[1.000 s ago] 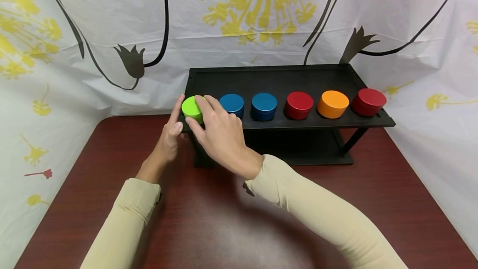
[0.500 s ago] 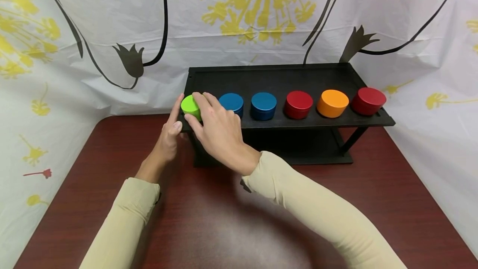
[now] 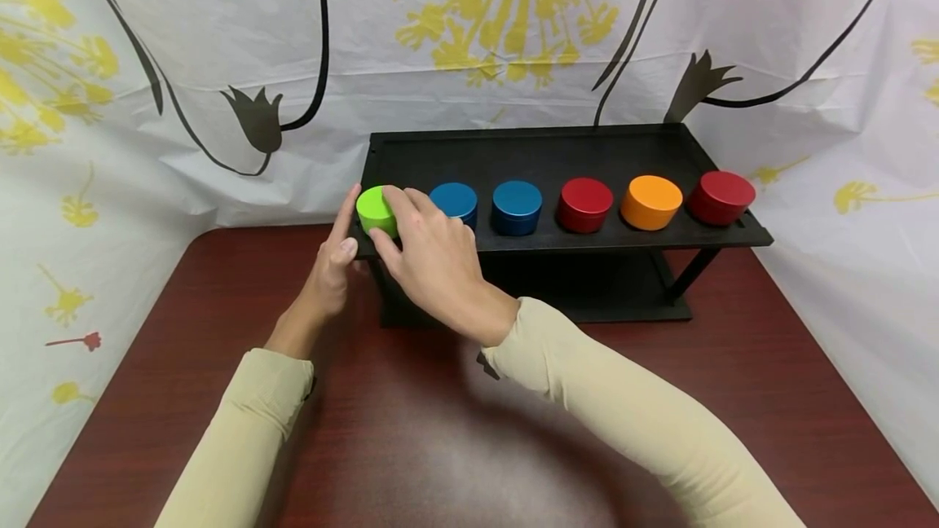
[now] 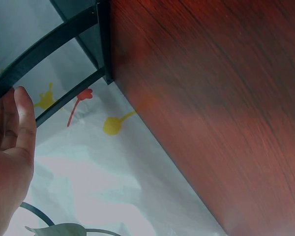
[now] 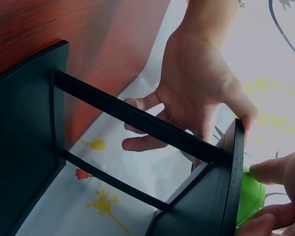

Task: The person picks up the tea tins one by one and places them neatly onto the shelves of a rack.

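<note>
A lime-green round tin [image 3: 376, 206] stands at the left front end of a black two-tier shelf [image 3: 543, 155]. My right hand [image 3: 438, 263] pinches it between thumb and fingers, reaching in from the right; part of the tin's side is hidden. My left hand [image 3: 328, 277] braces the shelf's left end with its fingers mostly straight, close beside the tin. In the right wrist view the left hand [image 5: 191, 78] touches the top board's edge, and the green tin [image 5: 250, 196] shows behind that board. The left wrist view has the left hand's fingertips [image 4: 22, 93] against the black frame.
Along the shelf's front stand two blue tins [image 3: 454, 200] [image 3: 517, 208], a red tin [image 3: 584, 205], an orange tin [image 3: 651, 203] and another red tin [image 3: 721, 198]. The shelf sits on a dark red wooden table [image 3: 455, 446], before a flower-patterned white curtain [image 3: 469, 96].
Almost nothing differs. The right hand and the green tin shift only very slightly, and the left hand stays at the shelf's end.
</note>
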{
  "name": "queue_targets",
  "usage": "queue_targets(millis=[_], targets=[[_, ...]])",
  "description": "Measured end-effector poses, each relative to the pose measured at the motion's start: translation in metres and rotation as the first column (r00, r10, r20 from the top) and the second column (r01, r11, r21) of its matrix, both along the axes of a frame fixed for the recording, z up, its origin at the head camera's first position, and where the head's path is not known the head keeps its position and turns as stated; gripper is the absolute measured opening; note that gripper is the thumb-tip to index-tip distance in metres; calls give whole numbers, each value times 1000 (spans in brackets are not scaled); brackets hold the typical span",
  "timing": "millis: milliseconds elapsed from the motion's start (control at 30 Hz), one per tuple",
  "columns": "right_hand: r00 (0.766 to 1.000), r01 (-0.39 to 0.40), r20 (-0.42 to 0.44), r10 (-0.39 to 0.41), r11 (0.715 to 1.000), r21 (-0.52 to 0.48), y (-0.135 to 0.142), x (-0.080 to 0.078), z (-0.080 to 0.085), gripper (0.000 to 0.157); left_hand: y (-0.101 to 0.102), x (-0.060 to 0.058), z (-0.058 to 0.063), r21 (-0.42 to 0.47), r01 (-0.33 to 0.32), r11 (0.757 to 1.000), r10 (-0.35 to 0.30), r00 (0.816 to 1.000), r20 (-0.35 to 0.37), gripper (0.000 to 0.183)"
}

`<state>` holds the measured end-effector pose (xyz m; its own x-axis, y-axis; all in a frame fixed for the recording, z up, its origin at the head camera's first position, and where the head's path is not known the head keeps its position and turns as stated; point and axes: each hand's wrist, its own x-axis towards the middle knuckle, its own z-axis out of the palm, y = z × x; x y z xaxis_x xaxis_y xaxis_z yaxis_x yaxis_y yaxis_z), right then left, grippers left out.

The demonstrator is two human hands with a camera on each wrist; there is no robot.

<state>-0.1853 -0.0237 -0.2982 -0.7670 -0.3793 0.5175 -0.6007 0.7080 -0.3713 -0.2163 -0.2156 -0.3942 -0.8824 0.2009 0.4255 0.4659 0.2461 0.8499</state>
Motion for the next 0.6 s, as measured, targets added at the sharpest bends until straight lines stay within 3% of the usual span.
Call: queue_targets(millis=[600], targets=[[1000, 0, -25, 0, 1000, -21, 4, 2, -3, 47, -1, 1, 0, -18, -20, 1000, 21, 1000, 5, 68]])
